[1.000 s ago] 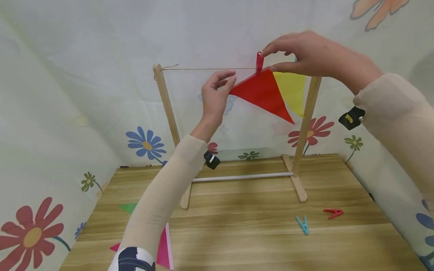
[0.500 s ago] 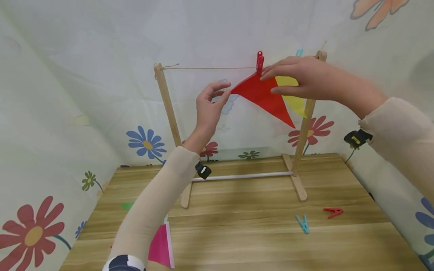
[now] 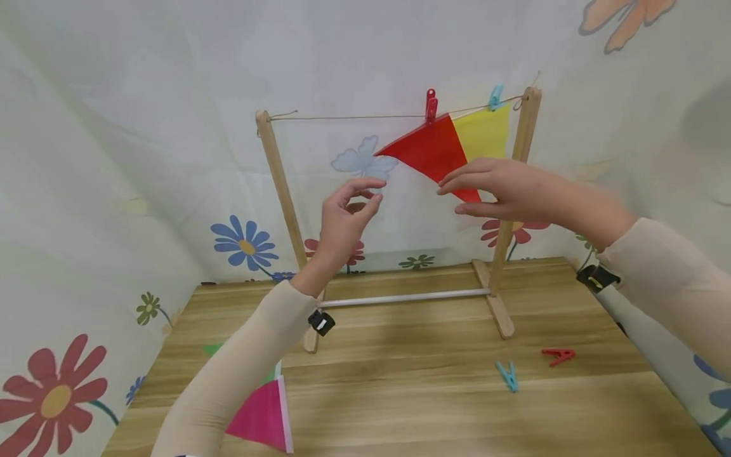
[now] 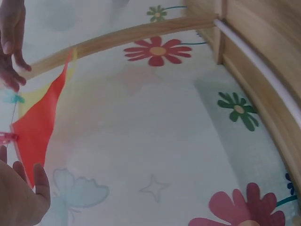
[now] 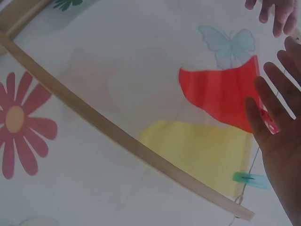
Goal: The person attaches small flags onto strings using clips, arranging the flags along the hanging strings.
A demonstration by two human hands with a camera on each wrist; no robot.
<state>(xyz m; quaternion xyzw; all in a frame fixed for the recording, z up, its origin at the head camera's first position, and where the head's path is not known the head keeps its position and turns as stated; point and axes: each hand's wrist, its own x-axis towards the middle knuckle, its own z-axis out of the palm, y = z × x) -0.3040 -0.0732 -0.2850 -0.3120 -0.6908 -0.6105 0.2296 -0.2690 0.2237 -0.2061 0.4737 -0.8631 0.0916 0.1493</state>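
A red triangular flag (image 3: pixel 425 149) hangs tilted from the string (image 3: pixel 354 117), held by a red clothespin (image 3: pixel 431 106). Beside it, partly behind, hangs a yellow flag (image 3: pixel 485 133) under a light-blue clothespin (image 3: pixel 495 98). My left hand (image 3: pixel 345 222) is below and left of the red flag, fingers loosely bent with nothing between them. My right hand (image 3: pixel 502 187) hovers in front of the lower parts of both flags, holding nothing. In the right wrist view its fingers (image 5: pixel 273 99) are spread and relaxed.
Wooden posts (image 3: pixel 280 171) and a white rod (image 3: pixel 405 297) form the stand on the wooden table (image 3: pixel 411 406). Loose blue (image 3: pixel 507 376) and red clothespins (image 3: pixel 558 355) lie at right. A pink flag (image 3: pixel 263 416) overlaps a green flag (image 3: pixel 268 379) at left, partly behind my forearm.
My right hand has come away from the red clothespin and dropped. My left hand has let go of the red flag's corner and lowered; the flag hangs by its clothespin.
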